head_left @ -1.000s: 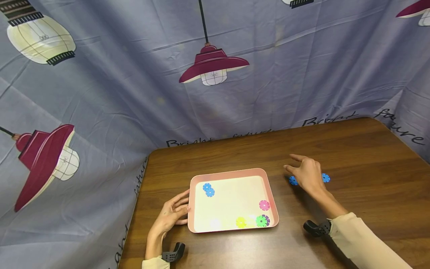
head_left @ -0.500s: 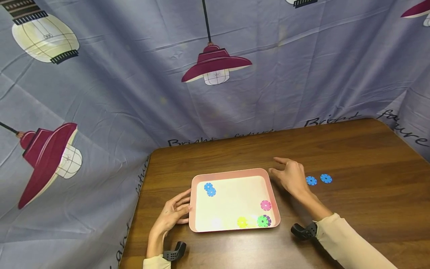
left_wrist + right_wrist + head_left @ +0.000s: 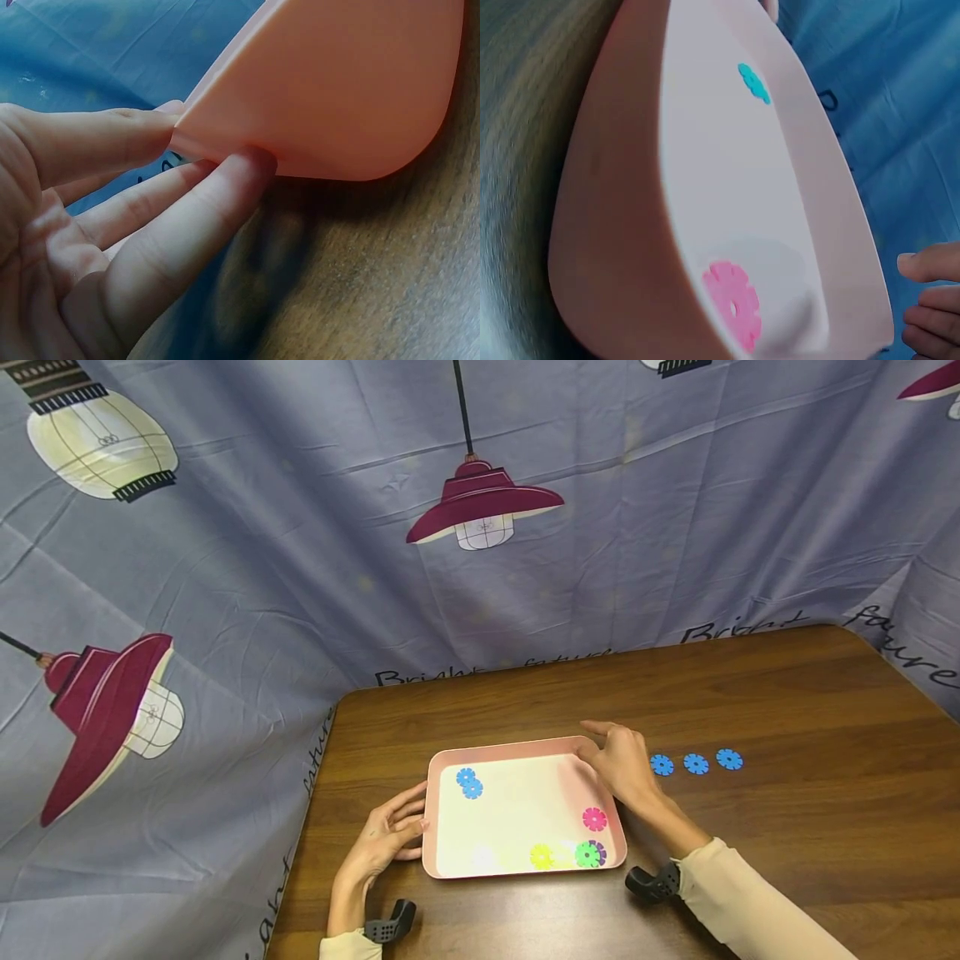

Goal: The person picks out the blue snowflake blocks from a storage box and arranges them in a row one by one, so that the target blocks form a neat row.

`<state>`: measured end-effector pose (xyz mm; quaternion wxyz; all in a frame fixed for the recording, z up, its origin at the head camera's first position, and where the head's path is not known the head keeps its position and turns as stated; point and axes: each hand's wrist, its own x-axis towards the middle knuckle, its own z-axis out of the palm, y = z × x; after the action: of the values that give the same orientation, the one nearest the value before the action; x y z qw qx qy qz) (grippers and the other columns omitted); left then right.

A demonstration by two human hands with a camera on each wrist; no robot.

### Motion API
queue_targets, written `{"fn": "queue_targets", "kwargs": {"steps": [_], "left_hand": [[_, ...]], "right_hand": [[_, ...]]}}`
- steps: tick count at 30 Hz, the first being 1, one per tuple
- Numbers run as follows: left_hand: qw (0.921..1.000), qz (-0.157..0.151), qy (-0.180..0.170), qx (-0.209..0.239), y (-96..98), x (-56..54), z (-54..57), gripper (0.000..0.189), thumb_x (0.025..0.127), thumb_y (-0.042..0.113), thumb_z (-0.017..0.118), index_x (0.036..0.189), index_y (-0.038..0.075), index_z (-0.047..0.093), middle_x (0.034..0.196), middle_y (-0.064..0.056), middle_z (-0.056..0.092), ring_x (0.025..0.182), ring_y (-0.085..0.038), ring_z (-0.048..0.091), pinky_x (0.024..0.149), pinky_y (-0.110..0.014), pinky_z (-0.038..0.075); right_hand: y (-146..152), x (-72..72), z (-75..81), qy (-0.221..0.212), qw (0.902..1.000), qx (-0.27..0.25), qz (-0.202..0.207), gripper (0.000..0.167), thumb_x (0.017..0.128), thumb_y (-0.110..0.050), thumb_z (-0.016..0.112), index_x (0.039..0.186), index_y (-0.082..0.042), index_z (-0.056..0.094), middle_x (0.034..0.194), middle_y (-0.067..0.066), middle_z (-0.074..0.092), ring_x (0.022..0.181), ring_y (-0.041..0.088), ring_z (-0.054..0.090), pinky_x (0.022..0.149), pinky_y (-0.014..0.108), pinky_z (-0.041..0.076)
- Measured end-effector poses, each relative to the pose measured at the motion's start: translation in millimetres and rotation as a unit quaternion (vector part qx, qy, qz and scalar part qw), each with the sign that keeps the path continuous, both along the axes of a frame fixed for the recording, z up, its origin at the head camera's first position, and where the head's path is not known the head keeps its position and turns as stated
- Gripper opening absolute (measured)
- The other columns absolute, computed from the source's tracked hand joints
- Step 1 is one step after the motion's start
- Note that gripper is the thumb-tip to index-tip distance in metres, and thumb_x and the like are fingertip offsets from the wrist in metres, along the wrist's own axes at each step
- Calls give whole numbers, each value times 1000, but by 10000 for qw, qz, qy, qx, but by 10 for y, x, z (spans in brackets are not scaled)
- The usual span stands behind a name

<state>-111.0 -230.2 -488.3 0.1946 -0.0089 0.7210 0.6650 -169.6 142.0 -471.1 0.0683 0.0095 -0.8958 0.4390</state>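
My left hand (image 3: 387,828) holds the left end of a shallow pink tray (image 3: 517,810). In the left wrist view, its thumb and fingers pinch the tray wall (image 3: 352,90). Over the tray's far right corner is my right hand (image 3: 628,768), its thumb and index finger apart with nothing seen between them. Inside the tray, two blue flower-shaped discs (image 3: 472,788) touch or overlap at the far left. A pink disc (image 3: 595,819) lies near the right wall. A green disc (image 3: 587,855) partly covers a purple one near the front right corner, and a yellow disc (image 3: 541,857) lies left of them.
Three blue discs lie in a row on the wooden table (image 3: 810,827) to the right of the tray, the nearest disc (image 3: 662,765) just beside my right hand. A lamp-print curtain (image 3: 322,568) hangs behind the table. Glare whitens the tray's front part.
My right hand has moved left from above the blue discs to the tray's far right corner, uncovering all three discs in the row. The left hand and the tray have stayed put.
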Motion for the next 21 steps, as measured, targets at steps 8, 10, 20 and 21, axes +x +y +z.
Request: {"fn": "queue_targets", "kwargs": {"steps": [8, 10, 20, 21], "left_hand": [[10000, -6, 2, 47, 3, 1, -6, 64, 93, 0, 66, 150, 5, 39, 141, -30, 46, 111, -29, 62, 68, -38, 59], [10000, -4, 6, 45, 3, 1, -7, 64, 93, 0, 66, 150, 5, 39, 140, -30, 46, 111, -29, 62, 68, -38, 59], [10000, 13, -13, 43, -4, -4, -15, 64, 93, 0, 66, 150, 5, 39, 140, -31, 46, 110, -28, 62, 67, -37, 59], [10000, 15, -13, 41, -4, -5, -15, 64, 93, 0, 65, 150, 5, 39, 140, -31, 46, 110, -28, 62, 67, -36, 59]], "right_hand": [[-146, 0, -6, 38, 9997, -144, 190, 41, 80, -6, 76, 119, 5, 68, 114, 26, 67, 43, 7, 26, 42, 24, 33], [-188, 9, -2, -8, 9996, -185, 220, 41, 80, -6, 76, 119, 5, 68, 114, 25, 67, 44, 7, 27, 42, 24, 33], [-393, 59, -21, -44, 9991, -281, 323, 44, 79, -10, 78, 119, 5, 68, 111, 23, 69, 43, 6, 29, 42, 24, 31], [-409, 63, -25, -54, 9990, -313, 329, 44, 79, -10, 78, 119, 5, 68, 112, 23, 69, 42, 6, 28, 41, 24, 31]]}}
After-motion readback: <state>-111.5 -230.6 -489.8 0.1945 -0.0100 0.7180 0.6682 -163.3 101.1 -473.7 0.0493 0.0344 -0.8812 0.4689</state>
